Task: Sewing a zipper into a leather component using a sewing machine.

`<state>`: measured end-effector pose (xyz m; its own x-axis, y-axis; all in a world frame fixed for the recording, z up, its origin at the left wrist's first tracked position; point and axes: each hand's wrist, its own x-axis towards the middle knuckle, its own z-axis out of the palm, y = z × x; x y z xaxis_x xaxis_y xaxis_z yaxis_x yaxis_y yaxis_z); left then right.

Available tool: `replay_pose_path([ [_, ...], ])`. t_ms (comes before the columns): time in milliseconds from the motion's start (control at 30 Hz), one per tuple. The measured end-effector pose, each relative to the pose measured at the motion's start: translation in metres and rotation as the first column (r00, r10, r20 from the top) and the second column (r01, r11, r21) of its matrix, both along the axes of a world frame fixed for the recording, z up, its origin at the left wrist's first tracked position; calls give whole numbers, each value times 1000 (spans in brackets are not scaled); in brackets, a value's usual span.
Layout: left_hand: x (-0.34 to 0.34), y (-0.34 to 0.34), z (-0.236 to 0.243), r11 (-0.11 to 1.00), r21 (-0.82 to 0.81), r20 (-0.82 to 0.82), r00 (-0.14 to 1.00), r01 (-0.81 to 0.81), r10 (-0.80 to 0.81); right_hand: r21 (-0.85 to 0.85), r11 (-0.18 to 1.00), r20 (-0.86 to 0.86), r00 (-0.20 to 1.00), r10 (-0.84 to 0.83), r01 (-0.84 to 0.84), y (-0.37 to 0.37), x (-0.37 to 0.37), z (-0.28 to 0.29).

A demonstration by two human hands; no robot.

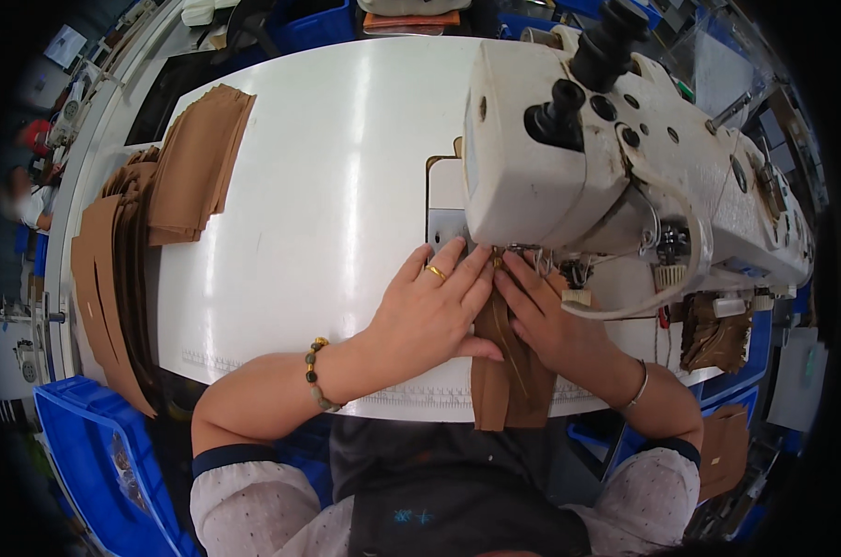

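A workroom surrounds a white bench (291,213), which fills the middle of the frame, with a ruler scale (420,397) running along its near edge. A white sewing machine (550,158) occupies the upper right, its head above the bench and two black knobs on its top. Beneath the head, right of the frame's centre, lies a brown piece of cloth (506,395); its lower end hangs over the near edge of the bench, and a narrow strip (504,325) runs lengthwise along it. The left hand (439,302) is palm down, fingers extended and moderately spread, the outer fingertips beside the cloth and the thumb on it; a gold ring (436,272) and a beaded bracelet (312,371) are worn on this side. The right hand (555,320) lies on the cloth from the other side, fingers extended and close together, with a thin bangle (641,382) at the wrist. The fingertips of the two hands nearly meet below the machine head. At the left of the frame, a flat stack of brown pieces (202,162) lies beside a bundle of longer pieces (105,288), upper to middle left. A blue crate (77,436) stands at lower left; further brown cloth (718,339) lies at the right. Another person (35,204) appears blurred at the far left edge.
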<state>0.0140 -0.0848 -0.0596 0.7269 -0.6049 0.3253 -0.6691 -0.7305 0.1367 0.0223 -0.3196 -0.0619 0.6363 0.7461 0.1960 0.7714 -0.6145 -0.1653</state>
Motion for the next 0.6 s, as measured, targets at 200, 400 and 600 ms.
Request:
replay_pose_path([
  [200,-7,0,8,1000,16,-91,996,0,1,72,997,100,995,17,-25,3,0,9],
  [400,-56,-4,16,999,28,-176,984,-22,26,85,889,276,868,412,-449,5,-8,15],
  [600,-83,-11,5,997,-66,-80,997,-27,22,274,877,138,919,369,-394,1,-45,10],
])
